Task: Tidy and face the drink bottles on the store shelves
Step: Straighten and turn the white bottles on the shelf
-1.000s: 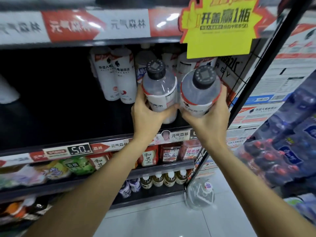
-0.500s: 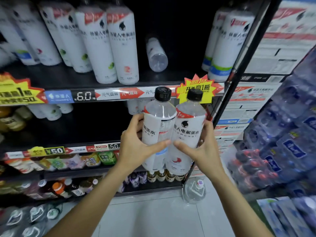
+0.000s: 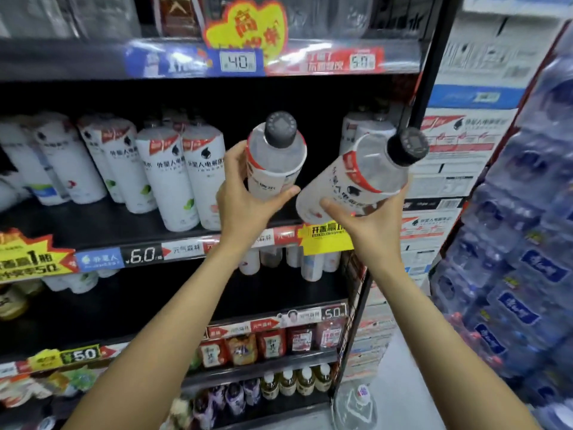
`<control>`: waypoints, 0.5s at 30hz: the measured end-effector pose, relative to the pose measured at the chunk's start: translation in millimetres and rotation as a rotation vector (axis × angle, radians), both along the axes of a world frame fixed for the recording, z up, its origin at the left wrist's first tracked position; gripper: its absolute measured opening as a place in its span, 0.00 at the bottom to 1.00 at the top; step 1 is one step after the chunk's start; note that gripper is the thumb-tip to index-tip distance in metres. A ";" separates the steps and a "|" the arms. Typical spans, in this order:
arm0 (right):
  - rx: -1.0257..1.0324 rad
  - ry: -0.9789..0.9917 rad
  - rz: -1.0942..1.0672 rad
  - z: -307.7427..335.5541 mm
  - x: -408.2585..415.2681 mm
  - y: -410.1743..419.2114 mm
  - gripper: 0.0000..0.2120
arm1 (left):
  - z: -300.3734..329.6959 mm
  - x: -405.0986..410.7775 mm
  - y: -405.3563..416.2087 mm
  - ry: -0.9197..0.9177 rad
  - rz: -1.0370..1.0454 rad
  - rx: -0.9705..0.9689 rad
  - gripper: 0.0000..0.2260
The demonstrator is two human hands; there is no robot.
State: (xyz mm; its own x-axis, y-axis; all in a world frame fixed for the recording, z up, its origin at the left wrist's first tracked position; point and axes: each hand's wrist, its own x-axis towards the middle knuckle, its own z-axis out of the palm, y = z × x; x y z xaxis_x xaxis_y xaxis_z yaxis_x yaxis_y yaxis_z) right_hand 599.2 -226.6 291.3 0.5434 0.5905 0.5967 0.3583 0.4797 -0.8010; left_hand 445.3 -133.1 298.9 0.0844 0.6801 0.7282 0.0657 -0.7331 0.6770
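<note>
My left hand (image 3: 245,197) grips a white-labelled drink bottle (image 3: 274,159) with a dark cap, held nearly upright in front of the middle shelf (image 3: 102,225). My right hand (image 3: 369,221) grips a second bottle of the same kind (image 3: 356,178), tilted with its cap pointing up and to the right. Both bottles hang in the air before a dark gap on the shelf. To the left of the gap stands a row of white bottles (image 3: 173,178), leaning slightly. Two more white bottles (image 3: 356,131) stand at the shelf's right end, partly hidden behind the tilted bottle.
A black upright post (image 3: 424,82) bounds the shelving on the right. Stacked cartons (image 3: 459,169) and wrapped packs of water (image 3: 527,243) stand beyond it. Lower shelves hold small bottles (image 3: 291,383) and pouches. A large water jug (image 3: 356,408) sits on the floor.
Both bottles have risen from below the price strip to the level of the middle shelf's gap. They have parted, and the right one has tipped over to the right. The view has swung upward.
</note>
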 end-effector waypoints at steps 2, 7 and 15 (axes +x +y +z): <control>0.029 -0.016 -0.038 9.1 7.8 16.8 0.41 | -6.2 10.3 19.5 -0.001 0.025 -0.040 0.37; 0.009 -0.087 0.011 16.1 23.3 58.1 0.38 | -19.3 25.1 53.1 0.059 0.089 -0.124 0.38; -0.222 -0.263 -0.068 1.1 33.0 119.8 0.37 | -18.2 34.9 79.1 0.179 0.214 -0.163 0.39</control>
State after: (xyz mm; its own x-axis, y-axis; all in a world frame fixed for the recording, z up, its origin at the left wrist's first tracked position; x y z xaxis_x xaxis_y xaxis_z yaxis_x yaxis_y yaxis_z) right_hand 632.2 -106.8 292.4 0.4309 0.6892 0.5825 0.5913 0.2719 -0.7592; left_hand 480.1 -54.0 280.8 0.0438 0.8028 0.5946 0.3357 -0.5724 0.7481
